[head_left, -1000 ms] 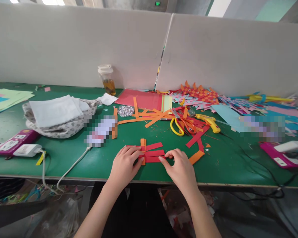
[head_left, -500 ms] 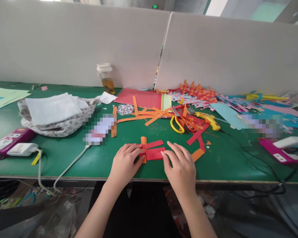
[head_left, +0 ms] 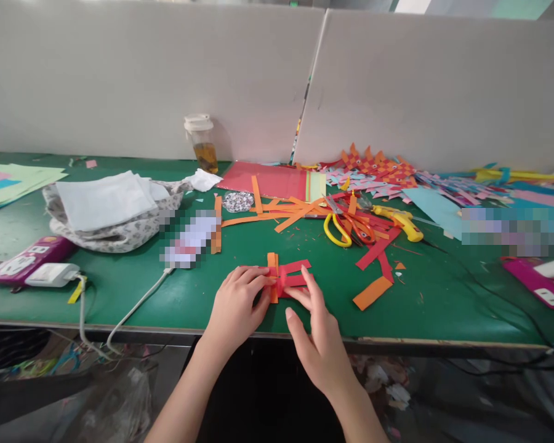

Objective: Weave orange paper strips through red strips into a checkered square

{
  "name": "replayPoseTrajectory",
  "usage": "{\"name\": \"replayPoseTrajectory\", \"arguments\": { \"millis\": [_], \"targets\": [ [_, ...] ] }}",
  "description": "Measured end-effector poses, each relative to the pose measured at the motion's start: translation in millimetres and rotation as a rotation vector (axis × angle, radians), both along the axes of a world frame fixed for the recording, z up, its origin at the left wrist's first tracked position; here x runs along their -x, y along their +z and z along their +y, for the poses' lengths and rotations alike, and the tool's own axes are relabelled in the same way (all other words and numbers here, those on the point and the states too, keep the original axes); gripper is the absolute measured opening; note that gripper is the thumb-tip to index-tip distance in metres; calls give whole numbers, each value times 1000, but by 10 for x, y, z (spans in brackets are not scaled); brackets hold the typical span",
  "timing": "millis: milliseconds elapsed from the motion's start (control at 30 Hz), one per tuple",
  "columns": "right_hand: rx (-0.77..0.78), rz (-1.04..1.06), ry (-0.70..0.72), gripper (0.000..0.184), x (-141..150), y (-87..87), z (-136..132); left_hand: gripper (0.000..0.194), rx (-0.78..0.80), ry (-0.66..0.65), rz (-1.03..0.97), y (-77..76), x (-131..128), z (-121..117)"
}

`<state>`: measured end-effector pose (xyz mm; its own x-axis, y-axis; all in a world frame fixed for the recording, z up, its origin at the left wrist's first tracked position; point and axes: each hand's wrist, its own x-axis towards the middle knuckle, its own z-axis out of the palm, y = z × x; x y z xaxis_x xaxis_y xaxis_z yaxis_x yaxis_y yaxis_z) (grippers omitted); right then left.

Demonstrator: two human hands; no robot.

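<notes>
Near the front of the green table, red paper strips (head_left: 296, 267) lie crossed with upright orange paper strips (head_left: 273, 261). My left hand (head_left: 240, 300) has its fingers bent and pressed together over the left side of this crossing, covering the strips' ends there. On the right, my right hand (head_left: 317, 332) stretches its fingers over the red strips, with the fingertips touching them near the crossing. Its thumb stands apart, and nothing is held between thumb and fingers.
Behind lie loose orange strips (head_left: 289, 215), scissors with yellow handles (head_left: 337, 232) and a yellow glue gun (head_left: 404, 224). A charging phone (head_left: 191, 239), a patterned cloth bag (head_left: 115, 237) and a lidded cup (head_left: 204, 144) are to the left. Power strips (head_left: 37, 249) sit at both sides.
My right hand has moved left from the red strips' right ends towards the crossing, its thumb now lower and apart. My left hand stays on the strips. The view has shifted slightly.
</notes>
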<state>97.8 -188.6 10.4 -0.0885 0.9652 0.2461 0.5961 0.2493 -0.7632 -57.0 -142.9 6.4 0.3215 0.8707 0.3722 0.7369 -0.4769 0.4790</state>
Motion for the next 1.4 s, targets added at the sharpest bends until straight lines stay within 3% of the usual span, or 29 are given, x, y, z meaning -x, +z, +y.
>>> {"name": "replayPoseTrajectory", "arguments": {
  "millis": [167,300,433,567,667,767,833,900,1033,1233,1400],
  "targets": [
    [-88,-174,86,67,71,-13,-26,23,35,-8,-24,44,-5,-17],
    [-119,-289,102,68,98,-48,-40,38,55,35,-42,46,-6,-33],
    [-144,-355,113,67,138,-64,-63,51,58,58,-64,56,-1,-54],
    [-163,-371,102,64,157,-71,-71,51,50,53,-50,38,6,-44],
    [-266,-336,-24,50,39,-100,-49,48,4,69,-26,-11,5,-21],
    [-355,-343,-371,36,-236,-127,-12,46,-19,77,-5,-50,3,-7],
    [-314,-464,-622,40,-448,-137,8,44,-21,76,3,-58,2,-4],
    [-264,-598,-767,50,-621,-146,21,41,-19,74,5,-56,1,-5],
    [-243,-686,-777,47,-768,-171,49,35,-12,85,9,-50,-4,-4],
    [-399,-454,-756,32,-793,-169,99,35,-5,90,23,-51,-9,-2],
    [-484,-356,-761,32,-785,-110,57,35,-8,77,9,-51,-13,1]
  ]
}}
